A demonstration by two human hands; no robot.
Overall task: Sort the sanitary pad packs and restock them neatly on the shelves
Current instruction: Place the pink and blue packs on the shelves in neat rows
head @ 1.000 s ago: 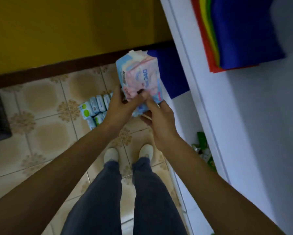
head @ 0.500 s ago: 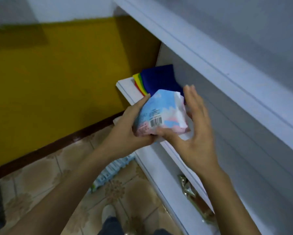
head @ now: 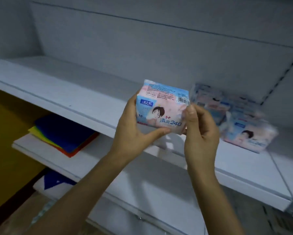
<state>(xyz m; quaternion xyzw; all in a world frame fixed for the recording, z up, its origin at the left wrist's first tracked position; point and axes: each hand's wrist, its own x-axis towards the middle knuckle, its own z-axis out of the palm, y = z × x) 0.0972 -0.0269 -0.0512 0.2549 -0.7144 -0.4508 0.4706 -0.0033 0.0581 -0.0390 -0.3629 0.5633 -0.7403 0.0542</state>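
Both hands hold one pink and blue sanitary pad pack [head: 161, 107] in front of the white shelf [head: 74, 92], its printed face toward me. My left hand [head: 134, 131] grips its left end, thumb under the bottom edge. My right hand [head: 200, 131] pinches its right end with curled fingers. More packs of the same kind [head: 233, 117] lie stacked on that shelf just right of the held pack, blurred.
A stack of coloured sheets [head: 64, 133], blue on top, lies on the lower shelf [head: 40, 155] at left. A blue and white item [head: 52, 184] sits on the shelf below. The yellow wall [head: 5, 141] is at far left. A slotted upright [head: 277, 78] runs at the right.
My view swung up from the floor to the shelves. The pack rose with both hands and turned its front face toward me; my right hand went from flat beside it to pinching its end.
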